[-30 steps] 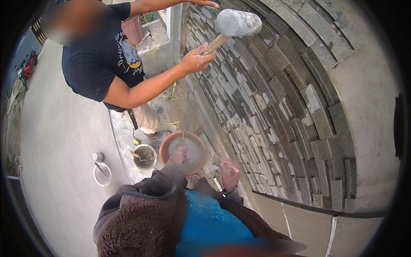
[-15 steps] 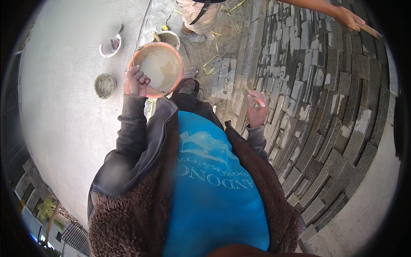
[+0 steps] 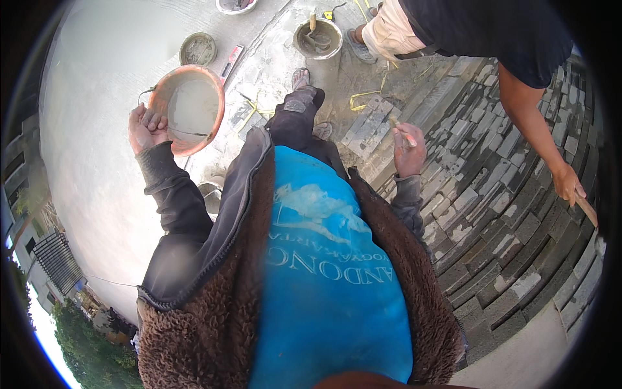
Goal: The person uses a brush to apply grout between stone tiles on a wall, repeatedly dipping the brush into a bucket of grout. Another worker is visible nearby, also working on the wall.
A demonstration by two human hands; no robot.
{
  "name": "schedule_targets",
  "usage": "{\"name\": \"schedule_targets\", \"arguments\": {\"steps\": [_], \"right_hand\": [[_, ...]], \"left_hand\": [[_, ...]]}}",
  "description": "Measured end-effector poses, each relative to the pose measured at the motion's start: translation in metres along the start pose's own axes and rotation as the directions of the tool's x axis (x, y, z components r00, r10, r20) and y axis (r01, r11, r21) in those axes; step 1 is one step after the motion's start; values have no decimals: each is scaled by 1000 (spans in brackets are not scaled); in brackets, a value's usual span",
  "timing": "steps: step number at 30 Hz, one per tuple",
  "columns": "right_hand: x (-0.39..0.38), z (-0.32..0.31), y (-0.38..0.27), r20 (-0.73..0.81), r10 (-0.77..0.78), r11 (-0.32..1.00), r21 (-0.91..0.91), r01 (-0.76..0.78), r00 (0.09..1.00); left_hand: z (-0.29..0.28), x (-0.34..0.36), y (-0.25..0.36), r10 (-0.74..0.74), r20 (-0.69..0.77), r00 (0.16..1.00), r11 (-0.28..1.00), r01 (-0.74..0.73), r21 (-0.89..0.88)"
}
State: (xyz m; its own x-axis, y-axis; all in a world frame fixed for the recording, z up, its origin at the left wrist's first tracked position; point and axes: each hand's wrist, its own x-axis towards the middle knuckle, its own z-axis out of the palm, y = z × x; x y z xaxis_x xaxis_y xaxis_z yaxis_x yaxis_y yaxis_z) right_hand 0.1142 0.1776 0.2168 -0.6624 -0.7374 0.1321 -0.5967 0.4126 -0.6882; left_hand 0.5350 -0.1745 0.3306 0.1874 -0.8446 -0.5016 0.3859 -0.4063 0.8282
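My left hand [image 3: 148, 129] is closed around the wire handle [image 3: 188, 133] of an orange bucket [image 3: 219, 97], which hangs tilted beside it. Greyish, cloudy liquid or wet mix fills part of the bucket. On the other side of my body, my right hand [image 3: 409, 152] is raised with its fingers curled. A short tan tip and a small orange part show between those fingers; what the thing is I cannot make out. Past that hand runs a surface of narrow dark stone strips [image 3: 492, 220].
A co-worker's hand [image 3: 567, 183] at the right grips a wooden stick [image 3: 588, 211]. Ahead are a mortar bucket [image 3: 338, 42] with a trowel, a small mortar tub [image 3: 197, 49], a red-and-white level [image 3: 231, 63], a tape measure [image 3: 328, 15], yellow strapping [image 3: 364, 97] and flat tiles [image 3: 370, 126].
My left hand and the orange bucket have moved left in view, and the level is now visible. My right hand stays raised. The co-worker's arm appears lower and farther into view.
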Motion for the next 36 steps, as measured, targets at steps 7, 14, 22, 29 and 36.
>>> {"name": "schedule_targets", "arguments": {"steps": [7,14,22,29,36], "right_hand": [[65,60,-21,38,-19,993,-115,24,999],[137,165,9,88,432,891,-196,-409,898],[254,225,-36,239,587,789,49,-613,774],[361,250,-72,182,608,720,283,-633,773],[553,291,-74,171,504,599,637,-485,846]], "left_hand": [[-14,68,51,132,-196,972,991,-134,1],[18,166,97,58,-272,961,998,-52,28],[135,288,129,-57,45,997,997,55,56],[327,357,141,31,34,999,958,-40,283],[506,405,134,-76,401,913,952,-53,301]]}}
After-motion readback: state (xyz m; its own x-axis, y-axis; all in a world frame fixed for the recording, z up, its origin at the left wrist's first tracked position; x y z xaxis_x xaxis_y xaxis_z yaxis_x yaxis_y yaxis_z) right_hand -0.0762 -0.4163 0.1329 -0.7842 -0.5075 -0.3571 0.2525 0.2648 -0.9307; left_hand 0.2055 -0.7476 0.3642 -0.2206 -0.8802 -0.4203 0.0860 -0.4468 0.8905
